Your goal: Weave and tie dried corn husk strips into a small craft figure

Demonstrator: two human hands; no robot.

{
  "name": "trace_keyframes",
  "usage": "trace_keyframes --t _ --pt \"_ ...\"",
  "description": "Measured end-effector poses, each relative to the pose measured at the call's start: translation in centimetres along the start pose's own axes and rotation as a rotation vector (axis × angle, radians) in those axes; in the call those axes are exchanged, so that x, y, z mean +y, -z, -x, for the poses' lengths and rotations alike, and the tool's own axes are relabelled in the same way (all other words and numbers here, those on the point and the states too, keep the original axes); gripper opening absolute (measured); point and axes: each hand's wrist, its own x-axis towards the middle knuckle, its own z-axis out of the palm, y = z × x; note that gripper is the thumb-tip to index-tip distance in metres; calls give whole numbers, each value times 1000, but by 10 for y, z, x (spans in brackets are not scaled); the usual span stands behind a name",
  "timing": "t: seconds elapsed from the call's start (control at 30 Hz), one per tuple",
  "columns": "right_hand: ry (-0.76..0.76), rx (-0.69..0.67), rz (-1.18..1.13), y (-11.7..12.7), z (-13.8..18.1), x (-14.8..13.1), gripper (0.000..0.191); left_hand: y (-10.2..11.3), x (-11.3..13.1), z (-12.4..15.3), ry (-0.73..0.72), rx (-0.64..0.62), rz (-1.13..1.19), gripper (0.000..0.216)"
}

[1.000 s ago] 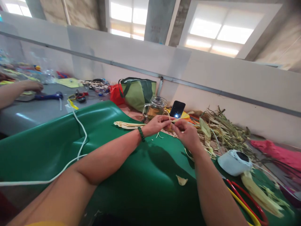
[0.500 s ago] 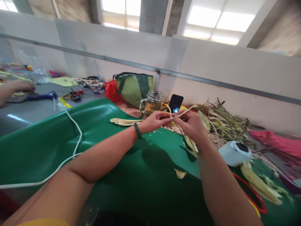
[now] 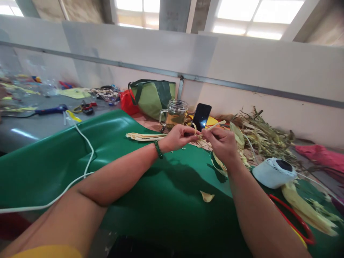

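My left hand (image 3: 180,138), with a green bead bracelet at its wrist, is closed on pale strips of dried corn husk, one end curling up above the fingers. Close beside it, my right hand (image 3: 221,141) pinches a corn husk strip (image 3: 217,124) that sticks out to the upper right. Where the strips meet between my fingers is mostly hidden. A bundle of husk strips (image 3: 145,137) lies to the left of my left hand. More loose husk (image 3: 219,165) hangs or lies below my right hand. A small husk scrap (image 3: 206,196) rests on the green sheet (image 3: 150,200).
Behind my hands stand a glass mug (image 3: 176,116) of liquid, a phone (image 3: 201,115) and a green bag (image 3: 152,95). To the right are a dried husk pile (image 3: 266,138), a white thread roll (image 3: 274,173) and red-handled scissors (image 3: 295,218). A white cable (image 3: 90,150) crosses the sheet.
My right hand has moved slightly right and turned, the strip now pointing out straighter from its pinch. My left hand barely shifts. The other person's arm at far left has mostly left view.
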Motion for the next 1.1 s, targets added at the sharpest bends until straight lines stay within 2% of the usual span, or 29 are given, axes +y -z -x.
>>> trace_keyframes --t 0.1,0.17,0.27,0.4,0.53,0.63,0.73,0.87,0.97,1.1 --pt "-28 103 63 -1 1 0 39 -3 -1 -2 -35 -19 -61 48" --pt "-78 122 45 -2 -1 4 41 -3 -5 -3 -41 -42 -79 51" --pt "-88 54 43 0 -2 8 44 1 -12 -5 11 -104 -93 45" --pt "54 24 69 2 0 5 25 3 -17 -4 86 -151 -109 32" --pt "127 -79 201 -3 2 5 25 -3 -15 -2 76 -155 -124 20" --pt "136 10 346 -3 3 7 33 -5 -12 -2 62 -145 -89 16" --pt "121 89 377 0 3 7 35 -3 -12 -3 98 -157 -26 19" --pt "91 85 320 2 -1 9 37 0 -10 -3 147 -161 44 23" --pt "64 70 290 3 -3 15 40 0 -6 -2 173 -209 102 22" --pt "86 81 319 5 -4 20 46 -2 -1 0 291 -217 225 26"
